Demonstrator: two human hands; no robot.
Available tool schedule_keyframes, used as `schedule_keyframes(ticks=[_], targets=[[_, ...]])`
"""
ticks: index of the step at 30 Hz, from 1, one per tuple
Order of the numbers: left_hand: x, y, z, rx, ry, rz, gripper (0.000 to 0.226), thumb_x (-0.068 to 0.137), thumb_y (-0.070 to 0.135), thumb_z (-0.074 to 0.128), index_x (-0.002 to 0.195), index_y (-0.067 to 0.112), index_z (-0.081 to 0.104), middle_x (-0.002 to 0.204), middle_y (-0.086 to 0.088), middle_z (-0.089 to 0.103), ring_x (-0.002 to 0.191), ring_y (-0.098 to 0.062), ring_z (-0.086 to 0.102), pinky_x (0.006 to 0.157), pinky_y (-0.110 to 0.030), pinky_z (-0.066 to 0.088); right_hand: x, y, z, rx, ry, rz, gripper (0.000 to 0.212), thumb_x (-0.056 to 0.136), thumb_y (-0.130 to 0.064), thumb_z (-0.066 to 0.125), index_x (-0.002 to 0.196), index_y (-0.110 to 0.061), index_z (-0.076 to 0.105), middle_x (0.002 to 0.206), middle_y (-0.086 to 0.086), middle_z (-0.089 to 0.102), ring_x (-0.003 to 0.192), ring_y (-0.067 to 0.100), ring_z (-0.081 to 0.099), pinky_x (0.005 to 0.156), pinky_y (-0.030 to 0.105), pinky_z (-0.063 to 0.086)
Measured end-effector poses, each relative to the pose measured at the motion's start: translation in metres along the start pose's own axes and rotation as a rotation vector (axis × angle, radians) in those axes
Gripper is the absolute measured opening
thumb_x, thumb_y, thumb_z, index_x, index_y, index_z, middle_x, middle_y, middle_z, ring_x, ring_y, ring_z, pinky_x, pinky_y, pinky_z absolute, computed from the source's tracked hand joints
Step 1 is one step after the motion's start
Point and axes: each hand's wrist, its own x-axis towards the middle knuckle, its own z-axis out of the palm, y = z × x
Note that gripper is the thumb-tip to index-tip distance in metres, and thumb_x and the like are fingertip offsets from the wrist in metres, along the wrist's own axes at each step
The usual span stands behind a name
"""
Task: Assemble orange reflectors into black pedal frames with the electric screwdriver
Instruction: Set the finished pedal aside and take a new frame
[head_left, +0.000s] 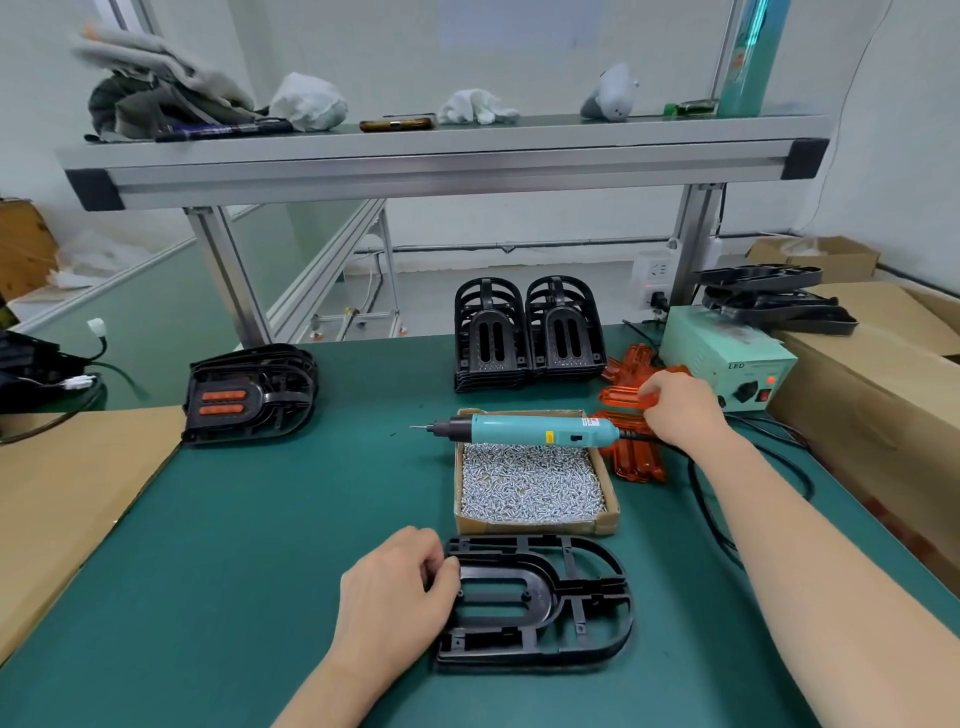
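A black pedal frame (582, 608) lies flat on the green mat near me, with no reflector in it. My left hand (395, 587) holds its left edge, fingers curled on the rim. My right hand (680, 405) reaches to the pile of orange reflectors (631, 387) at the right and grips one of them. The teal electric screwdriver (530, 430) lies across the back edge of the cardboard screw box (608, 525), tip pointing left, in nobody's grip.
A stack of finished frames with orange reflectors (249, 395) sits at the left. Two upright stacks of black frames (530, 332) stand at the back. The green power supply (727, 358) and cardboard boxes (883, 384) are at the right; a black cable (711, 509) trails there.
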Motion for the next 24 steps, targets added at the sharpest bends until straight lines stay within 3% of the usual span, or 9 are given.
schedule_keyframes(ticks=[6, 11, 15, 24], targets=[[0.001, 0.0, 0.0, -0.009, 0.01, -0.006, 0.033, 0.085, 0.035, 0.065, 0.061, 0.024, 0.045, 0.063, 0.009, 0.05, 0.062, -0.007, 0.05, 0.056, -0.022, 0.034, -0.024, 0.005, -0.009, 0.191, 0.159, -0.037, 0.034, 0.089, -0.005, 0.067, 0.12, -0.018, 0.069, 0.113, 0.008, 0.068, 0.103, 0.026, 0.063, 0.096, 0.043, 0.051], [0.001, -0.002, 0.001, -0.003, 0.013, 0.003, 0.031, 0.084, 0.037, 0.065, 0.063, 0.024, 0.047, 0.064, 0.01, 0.051, 0.064, -0.006, 0.051, 0.055, -0.019, 0.032, -0.06, -0.008, -0.015, 0.344, 0.252, -0.152, 0.035, 0.086, -0.001, 0.07, 0.117, -0.017, 0.072, 0.103, 0.001, 0.066, 0.087, 0.01, 0.059, 0.087, 0.019, 0.042], [0.001, -0.002, 0.003, 0.005, 0.014, 0.021, 0.03, 0.084, 0.037, 0.064, 0.064, 0.024, 0.046, 0.065, 0.01, 0.051, 0.065, -0.005, 0.051, 0.054, -0.019, 0.031, -0.091, -0.025, -0.015, 0.456, 0.249, -0.25, 0.037, 0.084, 0.003, 0.071, 0.115, -0.017, 0.072, 0.1, -0.004, 0.064, 0.088, -0.003, 0.058, 0.077, 0.003, 0.04], [-0.001, -0.004, 0.002, -0.12, 0.054, 0.082, 0.018, 0.079, 0.042, 0.06, 0.072, 0.032, 0.047, 0.082, 0.015, 0.056, 0.07, -0.009, 0.053, 0.056, -0.02, 0.036, -0.142, -0.057, -0.006, 0.627, 0.14, -0.363, 0.038, 0.081, 0.007, 0.073, 0.109, -0.019, 0.075, 0.096, -0.013, 0.064, 0.086, 0.001, 0.059, 0.08, 0.009, 0.044]])
